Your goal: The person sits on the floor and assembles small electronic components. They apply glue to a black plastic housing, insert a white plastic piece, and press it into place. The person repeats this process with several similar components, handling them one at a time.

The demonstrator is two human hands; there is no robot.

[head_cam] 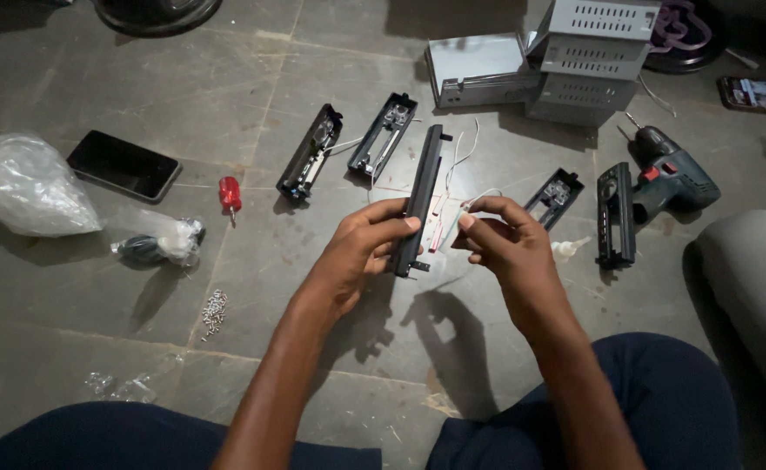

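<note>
I am sitting on the gray floor (70, 348) with my knees at six o'clock. My left hand (361, 248) is gripping a long black bar (420, 202), with my fingers wrapped tight around its lower part. The bar is pointing up toward twelve o'clock, just above the floor in the middle. My right hand (505, 239) is pinching thin white wires (465, 204) between thumb and fingertips, just beside the bar at three o'clock. The wires are running up along the bar.

A small heap of silver screws (214, 311) is lying at nine o'clock, near my left arm. A little red screwdriver (229, 196) is lying farther out at ten o'clock. A dark phone (123, 164) and a clear plastic bag (26, 184) are lying past it, more to the left. Two open black cases (348, 144) are resting at eleven o'clock. A drill (670, 178) is lying at two o'clock, beside another black case (616, 216). Gray metal boxes (587, 57) are stacked far off at one o'clock.
</note>
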